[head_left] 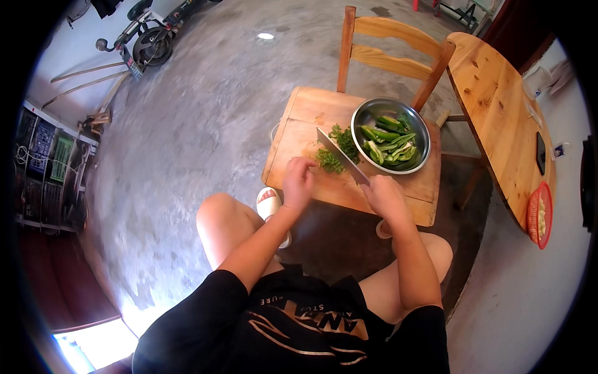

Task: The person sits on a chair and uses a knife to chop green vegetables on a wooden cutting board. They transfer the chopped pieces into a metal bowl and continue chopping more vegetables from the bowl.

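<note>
My right hand (385,194) grips the handle of a kitchen cleaver (343,156), its broad metal blade slanting away to the upper left. Beside the blade lie finely chopped green herbs or vegetables (331,161), with more on its far side. My left hand (299,182) is at the near left of the greens, fingers loosely bent and nothing visible in them. All this rests on a flat wooden surface (299,135), apparently a chair's seat. A stainless steel bowl (424,156) stands at its right, holding split green peppers (390,140).
A wooden chair back (392,32) rises behind the surface. To the right stands a wooden table (495,107) with a dark phone-like object (540,153) and a red plastic basket (533,210) of pale pieces. A two-wheeled scooter (152,44) and a rack of crates (51,159) are at left.
</note>
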Demonstrator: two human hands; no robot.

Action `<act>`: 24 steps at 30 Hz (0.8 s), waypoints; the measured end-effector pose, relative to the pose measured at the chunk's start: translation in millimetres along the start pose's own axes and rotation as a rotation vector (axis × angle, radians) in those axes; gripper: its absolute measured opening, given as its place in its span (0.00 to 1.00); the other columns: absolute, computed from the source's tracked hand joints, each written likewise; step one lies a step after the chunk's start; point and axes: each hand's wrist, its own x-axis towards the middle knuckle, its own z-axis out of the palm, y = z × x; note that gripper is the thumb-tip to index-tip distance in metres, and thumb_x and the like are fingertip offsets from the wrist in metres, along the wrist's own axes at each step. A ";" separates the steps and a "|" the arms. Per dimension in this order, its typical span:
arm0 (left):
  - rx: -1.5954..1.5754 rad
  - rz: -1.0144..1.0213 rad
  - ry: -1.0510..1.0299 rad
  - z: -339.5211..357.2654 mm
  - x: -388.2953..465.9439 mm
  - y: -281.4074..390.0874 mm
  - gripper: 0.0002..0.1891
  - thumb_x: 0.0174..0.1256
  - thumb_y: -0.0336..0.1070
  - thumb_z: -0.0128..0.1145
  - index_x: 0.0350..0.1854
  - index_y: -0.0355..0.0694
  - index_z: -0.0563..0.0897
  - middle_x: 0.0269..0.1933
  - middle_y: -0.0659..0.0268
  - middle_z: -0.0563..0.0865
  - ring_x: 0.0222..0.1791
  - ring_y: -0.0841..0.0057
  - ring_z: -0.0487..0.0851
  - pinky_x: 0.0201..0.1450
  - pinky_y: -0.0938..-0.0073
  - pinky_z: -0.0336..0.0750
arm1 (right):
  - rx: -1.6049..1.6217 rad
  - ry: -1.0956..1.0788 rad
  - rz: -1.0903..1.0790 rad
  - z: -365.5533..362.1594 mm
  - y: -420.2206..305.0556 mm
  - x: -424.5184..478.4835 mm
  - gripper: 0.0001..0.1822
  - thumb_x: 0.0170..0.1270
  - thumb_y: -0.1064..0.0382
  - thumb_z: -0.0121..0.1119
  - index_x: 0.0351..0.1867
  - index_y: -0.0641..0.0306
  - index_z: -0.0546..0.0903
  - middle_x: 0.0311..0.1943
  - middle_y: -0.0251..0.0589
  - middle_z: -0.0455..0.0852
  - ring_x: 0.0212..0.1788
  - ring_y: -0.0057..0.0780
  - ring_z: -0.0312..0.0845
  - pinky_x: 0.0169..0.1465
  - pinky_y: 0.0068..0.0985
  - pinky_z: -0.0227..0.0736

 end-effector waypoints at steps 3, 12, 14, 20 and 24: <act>-0.060 -0.089 0.174 -4.6 5.9 -16.3 0.09 0.55 0.16 0.49 0.34 0.37 0.78 0.35 0.65 0.78 0.34 0.76 0.75 0.39 0.78 0.71 | 0.174 -0.235 0.037 -9.0 -21.2 0.4 0.16 0.64 0.60 0.55 0.28 0.75 0.82 0.22 0.55 0.84 0.22 0.46 0.82 0.32 0.39 0.78; 0.026 -0.090 0.187 -14.6 10.0 -14.9 0.08 0.54 0.16 0.51 0.31 0.36 0.77 0.34 0.65 0.77 0.33 0.78 0.75 0.39 0.80 0.72 | 0.291 -0.278 0.145 -6.4 -15.5 25.9 0.17 0.64 0.61 0.55 0.27 0.78 0.80 0.15 0.48 0.81 0.12 0.34 0.78 0.20 0.31 0.75; 0.002 -0.098 0.138 -13.9 10.9 -6.7 0.08 0.54 0.16 0.51 0.31 0.36 0.77 0.35 0.65 0.78 0.34 0.78 0.76 0.39 0.81 0.72 | 0.176 -0.095 0.110 -1.1 -4.3 28.7 0.17 0.64 0.62 0.54 0.27 0.79 0.80 0.15 0.48 0.81 0.12 0.36 0.78 0.18 0.30 0.75; -0.125 -0.059 0.175 -8.9 25.2 14.1 0.09 0.54 0.14 0.49 0.32 0.35 0.77 0.34 0.62 0.78 0.34 0.71 0.78 0.38 0.76 0.73 | 0.299 -0.383 0.236 -14.7 -20.9 14.0 0.16 0.62 0.58 0.57 0.32 0.74 0.83 0.28 0.56 0.86 0.35 0.50 0.85 0.45 0.41 0.78; -0.224 0.074 0.099 4.5 60.8 67.5 0.10 0.57 0.14 0.49 0.35 0.34 0.79 0.37 0.61 0.79 0.37 0.70 0.80 0.42 0.75 0.74 | -0.012 0.078 0.001 8.9 -2.4 15.5 0.10 0.59 0.65 0.55 0.33 0.68 0.85 0.33 0.57 0.86 0.40 0.52 0.84 0.46 0.44 0.77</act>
